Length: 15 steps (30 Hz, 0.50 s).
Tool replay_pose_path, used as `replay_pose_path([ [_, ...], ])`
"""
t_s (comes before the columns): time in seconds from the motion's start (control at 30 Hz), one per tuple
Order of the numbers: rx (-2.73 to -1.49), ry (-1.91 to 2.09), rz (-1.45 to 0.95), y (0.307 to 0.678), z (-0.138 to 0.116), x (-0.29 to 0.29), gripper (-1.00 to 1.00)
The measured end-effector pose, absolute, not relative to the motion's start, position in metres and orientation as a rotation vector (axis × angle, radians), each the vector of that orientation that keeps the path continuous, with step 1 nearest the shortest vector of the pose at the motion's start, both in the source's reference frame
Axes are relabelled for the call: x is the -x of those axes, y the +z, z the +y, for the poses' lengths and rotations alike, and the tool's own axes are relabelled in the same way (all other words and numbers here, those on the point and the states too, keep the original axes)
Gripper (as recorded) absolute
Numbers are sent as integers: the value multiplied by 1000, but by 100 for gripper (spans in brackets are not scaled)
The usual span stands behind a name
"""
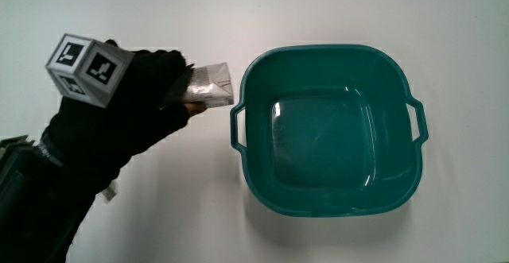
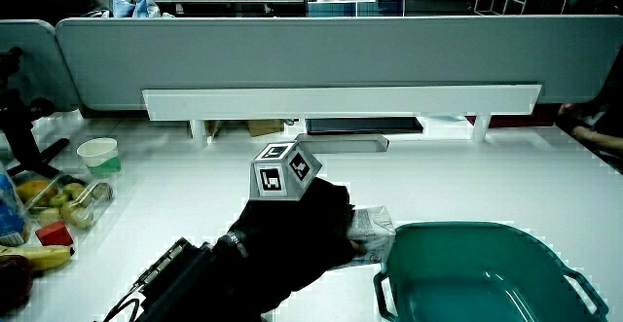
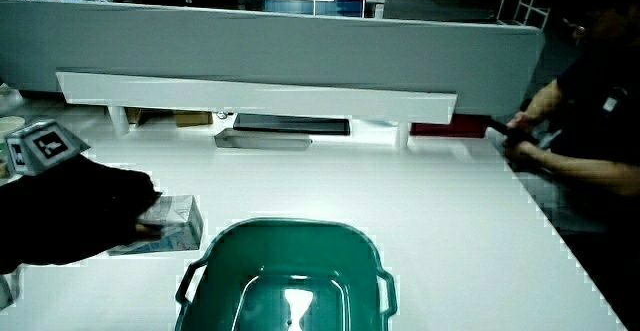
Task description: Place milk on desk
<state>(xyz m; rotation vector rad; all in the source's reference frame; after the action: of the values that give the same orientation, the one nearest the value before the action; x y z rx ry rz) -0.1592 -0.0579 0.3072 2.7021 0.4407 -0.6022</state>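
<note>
1. The hand [image 1: 131, 108] is in a black glove. It has a small cube [image 1: 86, 67] with black and white marks on its back.
2. The fingers are curled around one end of a small milk carton [image 1: 208, 86]. The hand has hold of it.
3. The milk carton is silver and grey. It lies low on the white table [image 1: 358, 13], just beside the green tub [image 1: 330, 132].
4. The carton is outside the tub, near the tub's handle [image 1: 236, 125]. I cannot tell if it sits flat on the table.
5. The green tub is square with round corners and has a handle on two sides. There is nothing in it that I can see.
6. In a side view, the hand [image 2: 297, 230] is next to the tub [image 2: 477, 268], and the carton [image 2: 370, 227] sticks out from the fingers toward the tub's rim.
7. In a side view, the carton [image 3: 172, 221] lies by the tub's [image 3: 285, 276] corner, with the hand [image 3: 90, 211] on its end.
8. In a side view, a small cup [image 2: 98, 154] and some fruit [image 2: 49, 196] sit at the table's edge, well apart from the tub.
</note>
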Motion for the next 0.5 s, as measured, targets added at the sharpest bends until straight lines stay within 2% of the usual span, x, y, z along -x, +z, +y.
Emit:
replay_pose_path([
  [0.33,-2684,-481,320,322,-51,180,0],
  [0.5,-2650,-519,289,348,-50,190,0],
])
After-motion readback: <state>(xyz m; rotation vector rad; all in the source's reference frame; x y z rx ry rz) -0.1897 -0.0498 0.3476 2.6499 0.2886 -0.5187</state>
